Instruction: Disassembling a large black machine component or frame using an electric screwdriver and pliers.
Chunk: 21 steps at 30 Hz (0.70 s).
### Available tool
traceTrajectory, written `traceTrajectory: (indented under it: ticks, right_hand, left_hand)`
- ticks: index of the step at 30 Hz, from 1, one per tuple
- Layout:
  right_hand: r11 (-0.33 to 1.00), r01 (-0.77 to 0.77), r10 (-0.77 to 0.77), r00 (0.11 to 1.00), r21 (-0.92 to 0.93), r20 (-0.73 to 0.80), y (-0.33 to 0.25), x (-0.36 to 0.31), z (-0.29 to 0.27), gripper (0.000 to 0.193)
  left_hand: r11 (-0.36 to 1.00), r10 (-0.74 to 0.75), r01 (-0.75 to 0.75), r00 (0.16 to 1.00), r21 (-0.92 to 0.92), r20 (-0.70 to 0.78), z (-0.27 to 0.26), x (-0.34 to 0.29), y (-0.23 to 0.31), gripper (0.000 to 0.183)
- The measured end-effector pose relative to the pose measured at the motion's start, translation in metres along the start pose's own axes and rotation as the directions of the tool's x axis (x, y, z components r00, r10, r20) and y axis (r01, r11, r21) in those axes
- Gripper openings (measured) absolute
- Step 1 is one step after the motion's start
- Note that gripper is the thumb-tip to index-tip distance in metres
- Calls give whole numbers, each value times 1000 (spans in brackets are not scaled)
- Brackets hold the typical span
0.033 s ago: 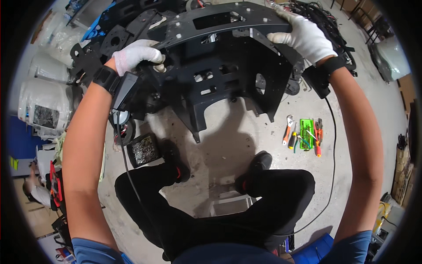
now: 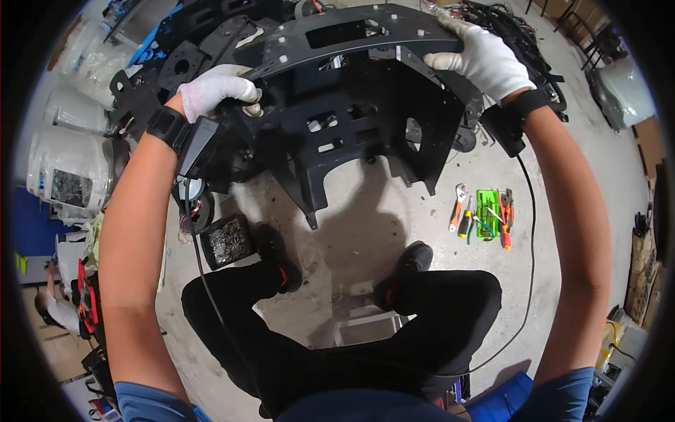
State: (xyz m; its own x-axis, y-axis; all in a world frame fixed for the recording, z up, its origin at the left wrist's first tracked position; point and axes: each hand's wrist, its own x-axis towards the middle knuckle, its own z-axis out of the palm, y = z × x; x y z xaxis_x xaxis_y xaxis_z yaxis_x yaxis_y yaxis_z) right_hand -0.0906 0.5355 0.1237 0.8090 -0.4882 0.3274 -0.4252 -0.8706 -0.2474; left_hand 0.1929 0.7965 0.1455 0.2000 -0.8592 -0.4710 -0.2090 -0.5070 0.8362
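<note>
A large black metal frame (image 2: 429, 98), with several cut-outs and two pointed legs, stands before me at the top of the view. My left hand (image 2: 216, 91), in a white glove, is closed round its upper left edge, the thumb on the near side. At the upper right corner my right hand (image 2: 489, 67), gloved the same way, grips the frame with its thumb against the near face and fingers over the top. Parts of the fingers are hidden behind the metal. Dark devices with cables hang at both wrists.
On the floor at right lie an adjustable wrench (image 2: 458, 207), a green hex key set (image 2: 487, 211), pliers (image 2: 508, 204) and screwdrivers. A black tray (image 2: 245, 224) of small fasteners sits by my left foot. Plastic-wrapped items (image 2: 63, 162) stand at left. Another person (image 2: 62, 309) is at far left.
</note>
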Motion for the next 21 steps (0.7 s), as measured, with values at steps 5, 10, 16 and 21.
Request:
traceTrajectory:
  ticks: [5, 10, 16, 21]
  right_hand:
    - [996, 15, -13, 1000, -87, 17, -3, 1, -2, 86]
    - [996, -11, 15, 999, -90, 39, -5, -1, -5, 84]
    - [998, -30, 33, 998, -48, 61, -9, -6, -8, 83]
    - [998, 12, -10, 999, -55, 37, -6, -19, -6, 86]
  left_hand:
    - [999, 42, -40, 998, -33, 53, 0, 3, -5, 39]
    - [998, 34, -34, 999, -51, -9, 3, 3, -6, 46]
    - [997, 73, -74, 996, -14, -55, 11, -2, -8, 59]
    - [1000, 27, -27, 997, 6, -69, 27, -13, -7, 56]
